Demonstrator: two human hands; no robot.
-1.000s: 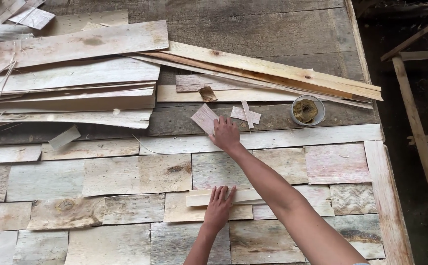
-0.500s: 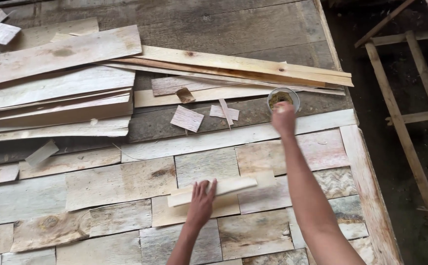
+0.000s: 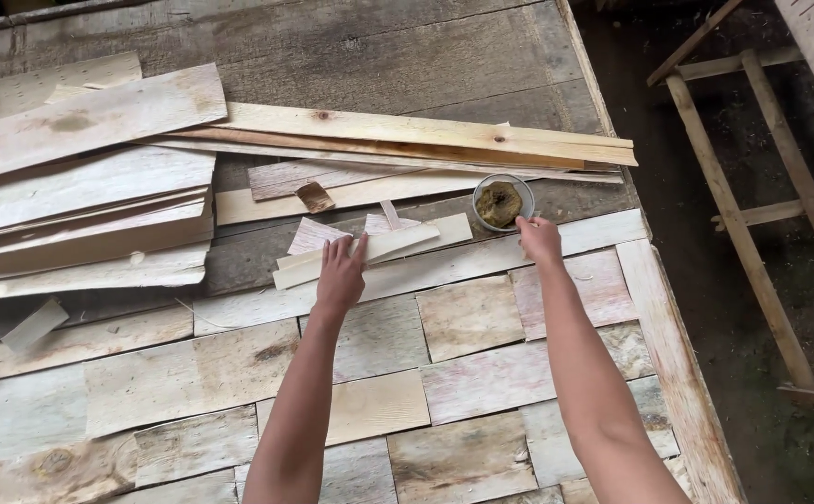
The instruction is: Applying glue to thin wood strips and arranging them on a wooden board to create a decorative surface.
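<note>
From the head camera, you see both of your arms stretched forward over a table (image 3: pixel 444 65) covered with thin veneer sheets.

Your left hand (image 3: pixel 342 273) lies flat, fingers spread and pressed on a pale strip (image 3: pixel 370 250) that sits slanted across the upper edge of the laid patchwork (image 3: pixel 468 317). The hand holds nothing closed; it only pins the strip down. Small scraps (image 3: pixel 309 233) lie just beside its fingertips.

Your right hand (image 3: pixel 540 239) is at the near rim of a small round bowl (image 3: pixel 502 202) with a brownish mass inside, perhaps glue or a sponge. The fingers look drawn together, but I cannot tell if they pinch something or are only touching the rim.

Behind the hands, long boards (image 3: pixel 426 140) are stacked, and a bigger pile of sheets (image 3: pixel 90 187) is at the left. A wooden frame (image 3: pixel 752 205) stands on the ground at the right, well apart.

In my judgement, you are at the step of fitting one strip while taking from the bowl. The next move asks you to keep the strip steady with the left hand and bring the right hand back to it carefully, without tipping the bowl.
</note>
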